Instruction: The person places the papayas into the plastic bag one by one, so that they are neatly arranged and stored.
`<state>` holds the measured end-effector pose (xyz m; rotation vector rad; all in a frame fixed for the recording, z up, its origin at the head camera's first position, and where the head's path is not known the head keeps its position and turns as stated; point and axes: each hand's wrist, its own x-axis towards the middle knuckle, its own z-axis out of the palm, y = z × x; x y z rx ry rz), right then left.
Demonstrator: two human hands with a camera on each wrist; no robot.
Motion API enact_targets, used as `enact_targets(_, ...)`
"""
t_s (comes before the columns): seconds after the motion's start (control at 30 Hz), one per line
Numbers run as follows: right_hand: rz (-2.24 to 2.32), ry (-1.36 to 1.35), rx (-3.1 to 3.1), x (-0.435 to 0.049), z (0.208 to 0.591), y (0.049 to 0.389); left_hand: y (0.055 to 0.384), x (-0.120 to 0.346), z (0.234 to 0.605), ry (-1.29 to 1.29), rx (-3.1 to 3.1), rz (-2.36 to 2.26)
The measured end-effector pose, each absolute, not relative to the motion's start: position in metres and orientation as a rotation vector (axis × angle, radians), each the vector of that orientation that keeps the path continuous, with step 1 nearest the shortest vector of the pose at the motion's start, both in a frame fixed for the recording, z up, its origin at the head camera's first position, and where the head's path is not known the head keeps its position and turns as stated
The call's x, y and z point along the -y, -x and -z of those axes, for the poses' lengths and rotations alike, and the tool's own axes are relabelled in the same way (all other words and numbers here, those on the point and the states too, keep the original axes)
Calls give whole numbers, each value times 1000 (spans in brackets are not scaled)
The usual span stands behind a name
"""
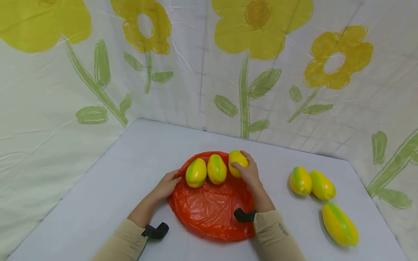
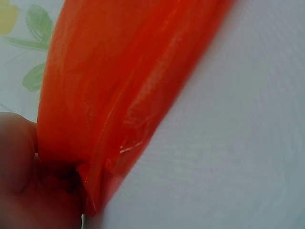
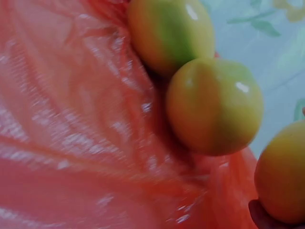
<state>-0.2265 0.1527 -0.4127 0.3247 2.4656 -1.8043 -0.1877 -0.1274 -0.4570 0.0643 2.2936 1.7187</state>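
A red plastic bag (image 1: 212,206) lies spread in a rounded shape on the table, its film wrinkled and glossy. My left hand (image 1: 166,185) pinches its left edge between thumb and fingers; the left wrist view shows the film (image 2: 105,90) gathered at the thumb (image 2: 16,157). Two yellow papayas with green stripes, one at left (image 1: 196,173) and one in the middle (image 1: 217,169), rest side by side along the bag's far part. With fingers and thumb around it, my right hand (image 1: 250,173) grips a third papaya (image 1: 237,162) over the bag's far right edge.
To the right on the white table (image 1: 130,156) lie more papayas: two close together, one (image 1: 300,181) beside another (image 1: 323,185), and a longer one (image 1: 340,224) nearer me. A white curtain (image 1: 196,72) printed with yellow flowers hangs behind the table.
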Motion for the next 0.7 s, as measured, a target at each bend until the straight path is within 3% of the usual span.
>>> enact_targets(0.7, 1732, -263, -2449, -154, 437, 222, 187, 129, 458, -111, -2314, -1721)
